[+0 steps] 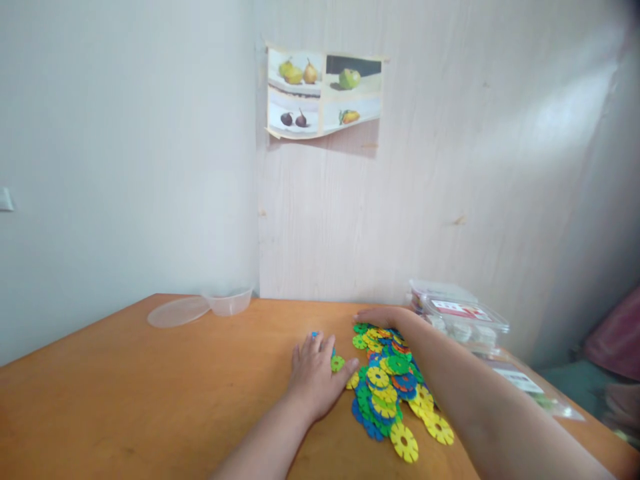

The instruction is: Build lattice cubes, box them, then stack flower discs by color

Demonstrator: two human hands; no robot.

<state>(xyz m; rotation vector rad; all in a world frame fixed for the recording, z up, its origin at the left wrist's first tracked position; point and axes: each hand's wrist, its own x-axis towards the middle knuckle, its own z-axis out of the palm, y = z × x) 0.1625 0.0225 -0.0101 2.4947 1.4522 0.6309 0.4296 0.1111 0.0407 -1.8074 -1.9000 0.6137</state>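
A loose pile of notched plastic discs (385,392) in yellow, green, blue and orange lies on the wooden table (165,400). My left hand (320,373) rests palm down at the left side of the pile, fingers spread. A green disc (338,363) and a bit of a blue disc (315,334) show beside its fingers, and its thumb is by a yellow disc (353,381). My right hand (383,316) curves around the far end of the pile. Its fingers point left and appear stretched out; the palm side is hidden.
At the back left stand a clear round tub (231,303) and its flat lid (177,312). Clear plastic boxes (463,317) are stacked at the right, with another clear package (530,387) nearer. A fruit picture sheet (324,93) hangs on the wall behind.
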